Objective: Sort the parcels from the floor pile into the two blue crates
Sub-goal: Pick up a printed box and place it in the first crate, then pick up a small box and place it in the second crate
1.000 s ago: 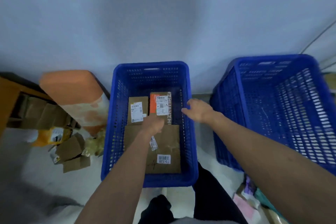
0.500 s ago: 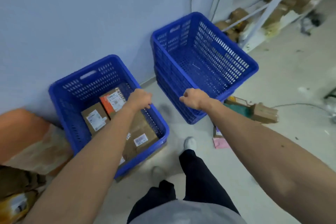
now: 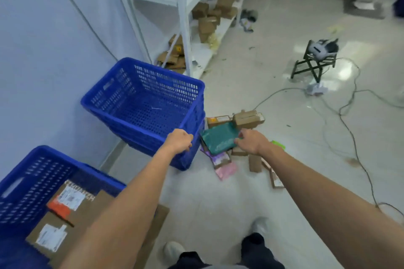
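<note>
Just right of centre, the floor pile [image 3: 231, 137] of parcels lies against the near corner of the empty blue crate [image 3: 144, 107]. On top of it sits a green mailer [image 3: 218, 137], with brown boxes [image 3: 247, 119] behind and a pink mailer [image 3: 226, 170] in front. The right hand [image 3: 251, 142] reaches over the green mailer, fingers curled at its edge; whether they grip it cannot be told. The left hand [image 3: 178, 141] is loosely closed, holding nothing, in front of the empty crate's near wall. At lower left the second blue crate [image 3: 28, 181] holds labelled cardboard parcels [image 3: 65, 203]. White shelving [image 3: 181, 6] stands at upper centre, and cables [image 3: 349, 129] trail across the floor at right.
</note>
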`<state>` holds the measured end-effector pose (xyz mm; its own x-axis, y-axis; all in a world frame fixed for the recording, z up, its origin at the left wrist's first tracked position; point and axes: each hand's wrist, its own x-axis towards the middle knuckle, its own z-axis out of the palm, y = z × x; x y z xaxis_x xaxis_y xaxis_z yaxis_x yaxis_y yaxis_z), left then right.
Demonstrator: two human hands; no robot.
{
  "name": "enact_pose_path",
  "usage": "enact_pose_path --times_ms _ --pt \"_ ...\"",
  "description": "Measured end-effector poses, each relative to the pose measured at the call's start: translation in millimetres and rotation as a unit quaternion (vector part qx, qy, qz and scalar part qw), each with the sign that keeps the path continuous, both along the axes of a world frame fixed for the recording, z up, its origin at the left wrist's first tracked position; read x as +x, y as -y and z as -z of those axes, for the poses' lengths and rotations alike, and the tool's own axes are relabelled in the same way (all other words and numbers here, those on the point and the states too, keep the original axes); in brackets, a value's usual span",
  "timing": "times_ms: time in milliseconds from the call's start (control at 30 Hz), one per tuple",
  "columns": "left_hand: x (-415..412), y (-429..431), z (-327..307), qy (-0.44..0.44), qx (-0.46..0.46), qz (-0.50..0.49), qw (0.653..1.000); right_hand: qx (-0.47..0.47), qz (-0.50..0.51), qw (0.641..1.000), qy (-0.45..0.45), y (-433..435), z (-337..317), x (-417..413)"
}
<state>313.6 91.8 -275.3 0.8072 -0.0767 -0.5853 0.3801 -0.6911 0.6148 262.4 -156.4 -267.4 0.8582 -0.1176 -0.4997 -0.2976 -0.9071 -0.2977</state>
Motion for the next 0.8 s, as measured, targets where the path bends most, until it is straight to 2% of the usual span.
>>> enact_pose_path --times_ms 200,367,567,800 --pt "-0.2 153.0 9.9 0.021 0.036 0.100 0.994 0.020 0.116 0.993 -0.010 164.0 -3.0 -36.7" --pt "10.0 248.4 16.2 0.014 0.043 0.109 0.993 0.019 0.157 0.987 -0.007 266.4 -0.7 -42.1" --pt "26.5 302.2 36.1 -0.011 0.059 0.113 0.992 0.029 0.155 0.987 -0.035 331.3 16.7 -26.1" --pt "56.1 328.7 65.4 -0.066 0.047 0.070 0.994 0.032 0.115 0.987 -0.107 360.1 57.9 27.1"
